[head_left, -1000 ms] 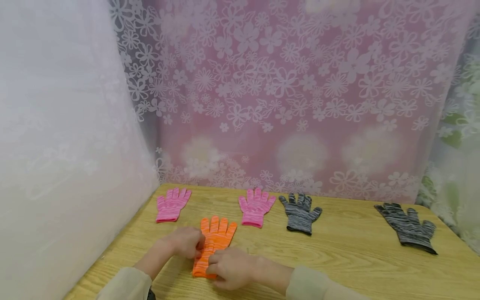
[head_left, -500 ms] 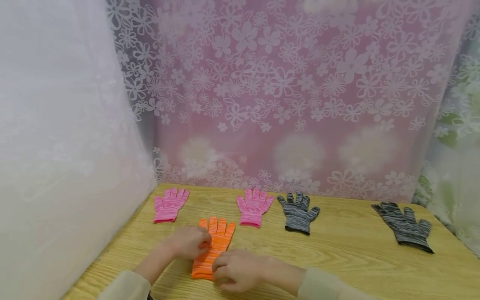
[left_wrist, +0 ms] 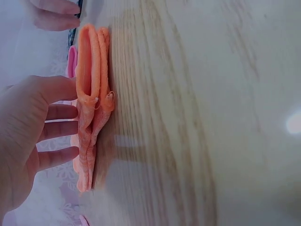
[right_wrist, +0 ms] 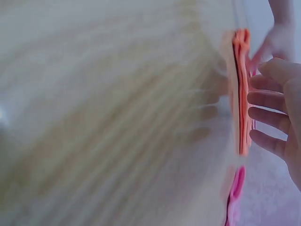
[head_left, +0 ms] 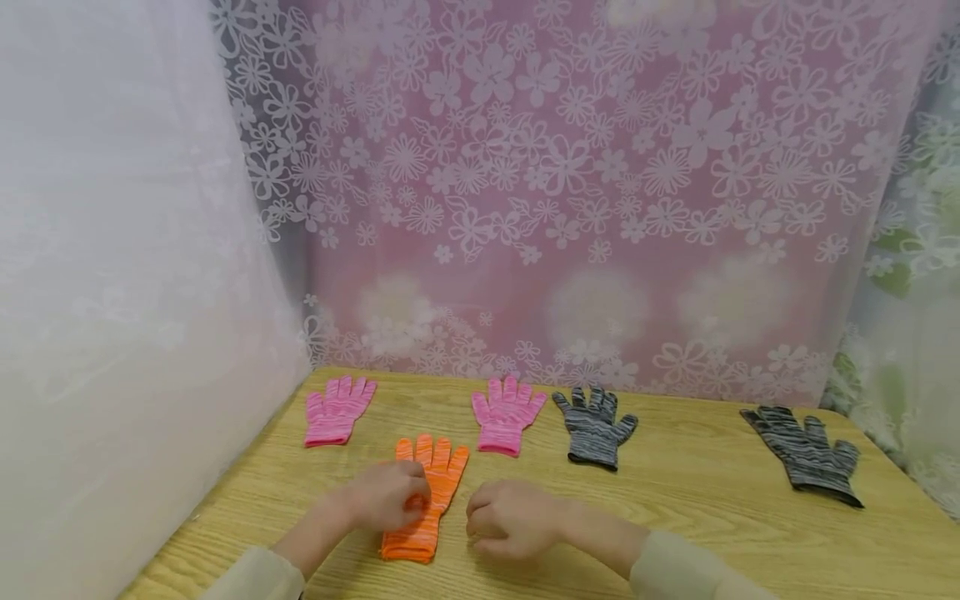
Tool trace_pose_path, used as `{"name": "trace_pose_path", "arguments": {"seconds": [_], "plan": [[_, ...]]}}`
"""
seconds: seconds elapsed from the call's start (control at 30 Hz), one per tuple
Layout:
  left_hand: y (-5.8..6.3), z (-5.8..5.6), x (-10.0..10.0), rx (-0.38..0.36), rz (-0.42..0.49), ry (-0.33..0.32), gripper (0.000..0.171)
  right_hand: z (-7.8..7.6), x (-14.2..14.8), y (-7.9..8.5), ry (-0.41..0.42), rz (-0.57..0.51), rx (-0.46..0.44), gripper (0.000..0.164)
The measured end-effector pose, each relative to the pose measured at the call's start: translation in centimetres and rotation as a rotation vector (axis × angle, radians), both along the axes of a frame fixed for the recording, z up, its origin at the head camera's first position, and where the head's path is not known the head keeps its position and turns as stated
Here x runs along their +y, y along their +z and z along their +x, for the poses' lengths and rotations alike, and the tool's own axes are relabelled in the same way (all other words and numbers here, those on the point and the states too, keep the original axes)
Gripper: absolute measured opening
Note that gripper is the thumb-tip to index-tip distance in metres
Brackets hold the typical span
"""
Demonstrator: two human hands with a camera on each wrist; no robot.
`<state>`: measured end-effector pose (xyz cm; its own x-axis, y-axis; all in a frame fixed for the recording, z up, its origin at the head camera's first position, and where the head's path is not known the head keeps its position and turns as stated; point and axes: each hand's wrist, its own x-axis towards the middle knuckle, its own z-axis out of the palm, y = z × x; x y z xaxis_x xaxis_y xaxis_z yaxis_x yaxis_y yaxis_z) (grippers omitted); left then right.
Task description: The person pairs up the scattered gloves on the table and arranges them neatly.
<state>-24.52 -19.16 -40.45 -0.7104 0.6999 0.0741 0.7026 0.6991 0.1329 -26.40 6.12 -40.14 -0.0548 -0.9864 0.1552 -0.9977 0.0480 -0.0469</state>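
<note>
Orange gloves (head_left: 442, 477) lie flat near the front of the table, fingers pointing away. In the left wrist view two orange cuffs (left_wrist: 89, 61) show, one layered over the other. My left hand (head_left: 390, 496) is over the left side of the top glove. Its fingertips appear to touch the knit, with the fingers spread and only slightly bent. My right hand (head_left: 517, 518) hovers just right of the gloves, apart from them. Its fingers (right_wrist: 268, 100) hang loosely with nothing between them.
Behind the orange gloves lie two pink gloves (head_left: 341, 410) (head_left: 507, 417), set apart. Two grey-black gloves (head_left: 596, 429) (head_left: 810, 454) lie farther right, one near the right edge. The wooden table (head_left: 675, 517) meets a flowered curtain (head_left: 570, 208) at the back and a white sheet (head_left: 150, 292) at left.
My right hand has come off the orange cuff and moved right, away from the gloves. My left hand has shifted slightly right over the top glove. The orange gloves stay nearly in place.
</note>
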Motion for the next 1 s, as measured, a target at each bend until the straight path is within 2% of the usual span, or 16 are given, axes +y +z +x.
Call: {"name": "trace_pose_path", "arguments": {"seconds": [0.13,0.3,0.43,0.57,0.73,1.0], "plan": [[0.0,0.0,0.0,-0.013,-0.001,0.012,0.007,-1.3,1.1,0.5,-0.116,0.013,-0.059,0.014],[0.0,-0.1,0.1,-0.014,-0.023,0.012,0.008,-2.7,2.0,1.1,-0.320,-0.002,-0.140,0.016],[-0.1,0.0,0.2,-0.008,-0.031,0.010,0.009,-3.9,2.4,1.1,-0.465,-0.045,-0.135,0.018],[-0.2,0.2,0.3,-0.003,-0.036,0.017,0.009,-5.2,2.5,1.1,-0.559,-0.084,-0.097,0.019],[-0.3,0.3,0.3,-0.019,-0.036,0.021,0.009,-6.6,2.5,1.1,-0.645,-0.090,-0.076,0.022],[-0.2,0.2,0.3,0.007,-0.046,0.025,0.010,-8.7,2.0,-0.3,-0.685,-0.059,-0.025,0.024]]}}
